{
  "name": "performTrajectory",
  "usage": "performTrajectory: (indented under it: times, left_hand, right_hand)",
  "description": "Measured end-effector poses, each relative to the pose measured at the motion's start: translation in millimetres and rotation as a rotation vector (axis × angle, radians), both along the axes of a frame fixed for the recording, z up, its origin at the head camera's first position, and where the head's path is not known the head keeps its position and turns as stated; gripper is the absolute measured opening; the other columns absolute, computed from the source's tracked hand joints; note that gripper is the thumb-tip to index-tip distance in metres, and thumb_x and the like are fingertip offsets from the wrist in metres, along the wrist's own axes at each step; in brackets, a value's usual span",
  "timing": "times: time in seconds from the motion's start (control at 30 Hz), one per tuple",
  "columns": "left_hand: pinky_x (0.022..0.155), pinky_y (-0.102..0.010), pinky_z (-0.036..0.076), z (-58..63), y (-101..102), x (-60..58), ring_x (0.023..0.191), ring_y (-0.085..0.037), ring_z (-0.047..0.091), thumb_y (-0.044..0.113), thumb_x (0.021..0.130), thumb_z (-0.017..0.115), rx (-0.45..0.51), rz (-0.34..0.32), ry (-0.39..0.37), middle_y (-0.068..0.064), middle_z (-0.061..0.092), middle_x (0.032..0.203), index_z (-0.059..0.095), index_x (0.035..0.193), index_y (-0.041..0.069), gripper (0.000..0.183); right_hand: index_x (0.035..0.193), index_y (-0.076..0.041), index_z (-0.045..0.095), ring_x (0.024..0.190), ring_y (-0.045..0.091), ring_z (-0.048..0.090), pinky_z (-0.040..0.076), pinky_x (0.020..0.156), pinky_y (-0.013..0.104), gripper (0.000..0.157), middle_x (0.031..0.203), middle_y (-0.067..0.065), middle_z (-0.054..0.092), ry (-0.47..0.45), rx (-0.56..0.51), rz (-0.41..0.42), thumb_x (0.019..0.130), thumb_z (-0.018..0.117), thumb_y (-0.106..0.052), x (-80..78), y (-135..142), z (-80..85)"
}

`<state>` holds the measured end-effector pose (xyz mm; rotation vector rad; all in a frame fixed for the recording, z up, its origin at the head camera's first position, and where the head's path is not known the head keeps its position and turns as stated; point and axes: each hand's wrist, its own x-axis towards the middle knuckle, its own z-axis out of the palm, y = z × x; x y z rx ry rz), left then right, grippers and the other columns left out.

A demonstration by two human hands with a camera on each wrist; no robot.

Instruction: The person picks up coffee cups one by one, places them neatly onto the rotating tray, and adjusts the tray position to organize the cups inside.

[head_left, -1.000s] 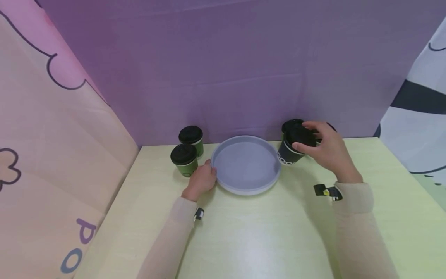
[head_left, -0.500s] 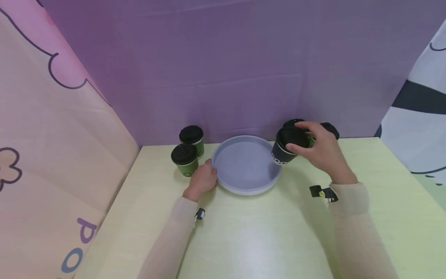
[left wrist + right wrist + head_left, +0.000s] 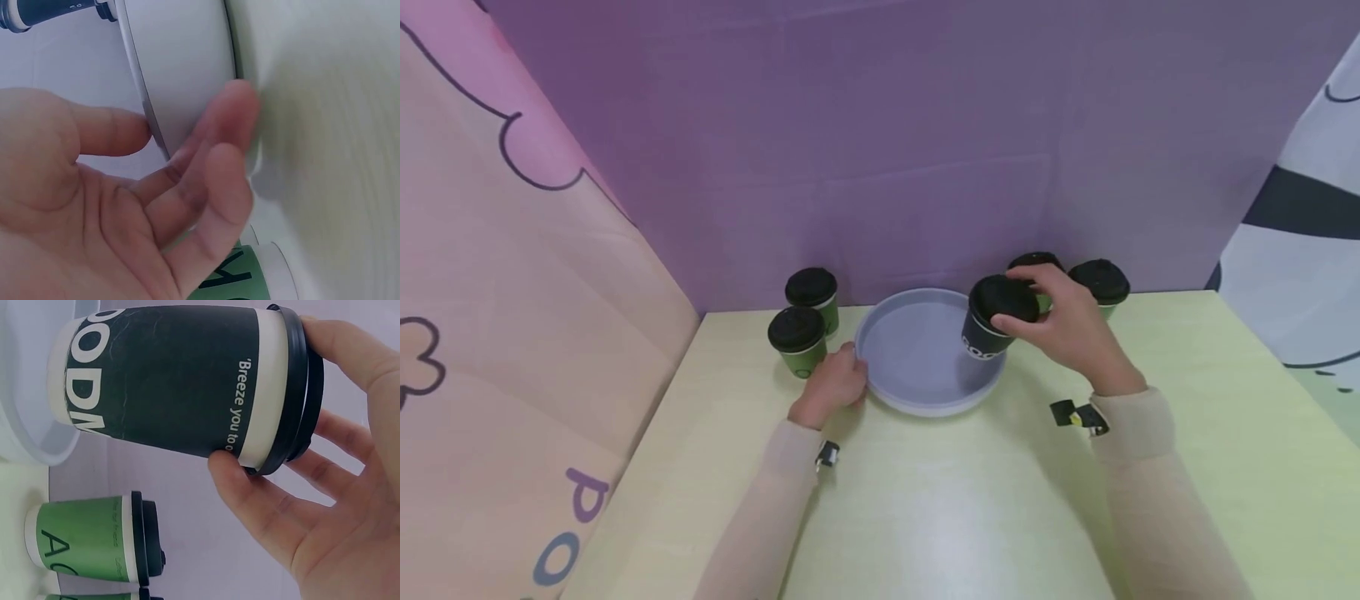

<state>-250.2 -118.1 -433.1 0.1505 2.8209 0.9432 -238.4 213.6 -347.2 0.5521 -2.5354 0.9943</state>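
My right hand (image 3: 1071, 329) grips a dark paper coffee cup (image 3: 983, 335) with a black lid. In the right wrist view the thumb and fingers pinch this dark cup (image 3: 181, 381) around its lid and upper wall. The cup is over the right part of a round grey tray (image 3: 906, 358), slightly tilted; its base looks raised in the right wrist view. My left hand (image 3: 831, 385) holds the tray's left edge. In the left wrist view the thumb touches the rim and the fingers curl against the outer wall (image 3: 181, 56).
Two green lidded cups, one in front (image 3: 803, 360) and one behind (image 3: 829, 317), stand left of the tray. Behind my right hand are two more, a partly hidden cup (image 3: 1036, 262) and a cup farther right (image 3: 1101, 282). A purple backdrop (image 3: 925, 167) rises behind the table (image 3: 925, 500).
My right hand has carried the dark cup leftward, from beside the tray's right edge to over the tray. The green cups behind it show more. The left hand and tray stay in place.
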Motion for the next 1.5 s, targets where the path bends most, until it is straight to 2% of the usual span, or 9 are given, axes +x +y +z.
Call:
performTrajectory:
  times: [0.3, 0.53, 0.6, 0.87, 1.13, 1.5]
  left_hand:
    - [0.060, -0.029, 0.043, 0.8, -1.6, 2.0, 0.057, -0.021, 0.057, 0.020, 0.107, 0.044, 0.087, -0.039, -0.039, -0.007, 0.062, 0.063, 0.052, 0.125, -0.002, 0.030]
    - [0.060, -0.028, 0.048, 1.2, -2.8, 1.2, 0.062, -0.027, 0.068, 0.019, 0.107, 0.045, 0.149, -0.046, -0.070, -0.015, 0.069, 0.084, 0.052, 0.126, -0.003, 0.029]
    - [0.060, -0.029, 0.049, 1.3, -3.0, 0.5, 0.062, -0.027, 0.069, 0.019, 0.107, 0.045, 0.159, -0.049, -0.071, -0.016, 0.069, 0.087, 0.052, 0.126, -0.003, 0.030]
    - [0.059, -0.028, 0.050, -0.6, -3.9, -1.1, 0.060, -0.027, 0.069, 0.018, 0.108, 0.045, 0.181, -0.058, -0.074, -0.015, 0.069, 0.086, 0.050, 0.133, -0.004, 0.034]
    - [0.060, -0.029, 0.050, -3.7, -5.2, -3.0, 0.061, -0.027, 0.069, 0.019, 0.108, 0.044, 0.182, -0.067, -0.075, -0.016, 0.069, 0.087, 0.047, 0.136, -0.005, 0.037]
    - [0.061, -0.029, 0.050, -4.6, -6.0, -3.1, 0.062, -0.028, 0.069, 0.019, 0.108, 0.044, 0.184, -0.067, -0.066, -0.016, 0.069, 0.087, 0.045, 0.141, -0.004, 0.040]
  right_hand:
    - [0.133, -0.009, 0.063, 0.110, 0.033, 0.065, 0.056, 0.088, 0.051, 0.058, 0.131, 0.013, 0.064, 0.029, 0.040, 0.046, 0.083, 0.087, -0.027, -3.2, -14.7, -6.3]
    - [0.122, -0.011, 0.068, 0.104, 0.024, 0.064, 0.055, 0.069, 0.026, 0.046, 0.128, 0.007, 0.064, 0.045, 0.028, 0.068, 0.084, 0.087, -0.030, -3.5, -29.2, -13.3]
    - [0.121, -0.011, 0.068, 0.103, 0.023, 0.065, 0.054, 0.067, 0.023, 0.045, 0.128, 0.007, 0.063, 0.040, 0.021, 0.081, 0.084, 0.086, -0.030, -3.3, -33.1, -14.3]
    - [0.120, -0.010, 0.069, 0.082, 0.018, 0.070, 0.059, 0.066, 0.031, 0.049, 0.130, 0.006, 0.064, 0.049, 0.046, 0.096, 0.082, 0.088, -0.034, -2.7, -46.3, -19.3]
    - [0.120, -0.009, 0.068, 0.104, 0.026, 0.069, 0.060, 0.071, 0.037, 0.050, 0.131, 0.007, 0.063, 0.045, 0.043, 0.126, 0.081, 0.088, -0.032, -1.3, -54.6, -22.3]
    - [0.123, -0.010, 0.067, 0.109, 0.027, 0.065, 0.059, 0.074, 0.040, 0.053, 0.135, 0.008, 0.061, -0.005, 0.049, 0.150, 0.081, 0.088, -0.035, 2.9, -63.4, -23.3]
